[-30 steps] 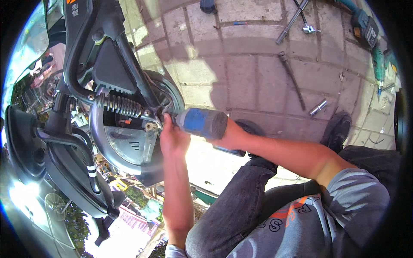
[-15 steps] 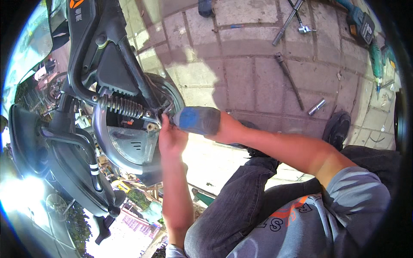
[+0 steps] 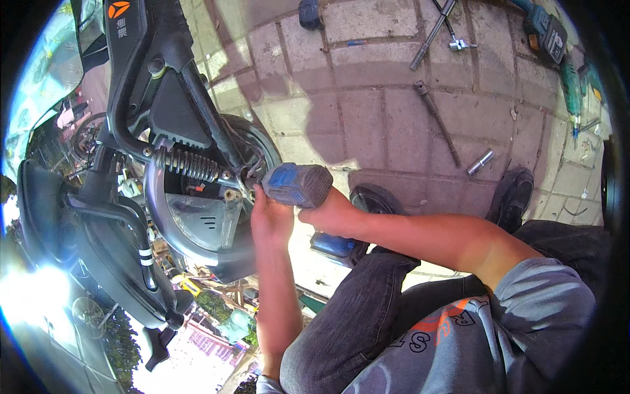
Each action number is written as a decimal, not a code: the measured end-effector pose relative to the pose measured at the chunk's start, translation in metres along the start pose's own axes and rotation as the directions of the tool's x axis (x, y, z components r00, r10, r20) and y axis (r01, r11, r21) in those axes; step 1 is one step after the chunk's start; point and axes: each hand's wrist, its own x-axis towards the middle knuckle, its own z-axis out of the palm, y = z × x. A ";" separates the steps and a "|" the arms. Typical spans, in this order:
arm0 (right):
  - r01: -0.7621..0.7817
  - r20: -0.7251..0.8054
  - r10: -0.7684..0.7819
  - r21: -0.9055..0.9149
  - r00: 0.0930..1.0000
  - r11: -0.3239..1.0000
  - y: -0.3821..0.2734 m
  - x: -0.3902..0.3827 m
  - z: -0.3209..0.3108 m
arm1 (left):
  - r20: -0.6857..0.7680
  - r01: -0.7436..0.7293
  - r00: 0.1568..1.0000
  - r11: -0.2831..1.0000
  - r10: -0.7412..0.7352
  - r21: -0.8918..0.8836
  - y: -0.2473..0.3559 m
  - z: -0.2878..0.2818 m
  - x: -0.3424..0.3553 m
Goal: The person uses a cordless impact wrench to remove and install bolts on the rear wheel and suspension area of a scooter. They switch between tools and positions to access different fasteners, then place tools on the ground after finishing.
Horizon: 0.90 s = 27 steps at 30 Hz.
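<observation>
Head view: just right of the silver coil-spring shock absorber (image 3: 190, 165), the right hand (image 3: 333, 213) has its grip wrapped round a blue-and-grey power tool (image 3: 294, 184). The left hand (image 3: 272, 215) is at the tool's nose; whether its grip pinches anything, I cannot tell. Should the nose slip or twist, it could nip those fingers. Farther right of the absorber lie a long dark metal rod (image 3: 438, 125) and a silver cylindrical socket (image 3: 481, 162); just above it, a black tubular frame bar (image 3: 207, 111) crowds access.

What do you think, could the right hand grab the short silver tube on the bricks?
Probably not: the right hand is holding the blue-and-grey power tool, though nothing seems to cover the short silver tube.
</observation>
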 end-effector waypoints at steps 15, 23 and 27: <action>-0.271 0.126 0.254 0.147 0.959 0.951 -0.010 -0.002 -0.005 | 0.231 -0.046 0.970 0.988 0.079 -0.144 -0.001 -0.034 0.019; 0.009 0.168 0.013 -0.128 0.986 0.992 0.001 0.010 -0.025 | 0.210 -0.054 0.971 0.960 0.115 -0.275 -0.007 -0.044 0.027; 0.125 0.291 0.044 -0.537 0.956 0.834 -0.018 0.026 -0.048 | 0.158 -0.026 0.984 0.951 0.078 -0.308 -0.006 -0.045 0.027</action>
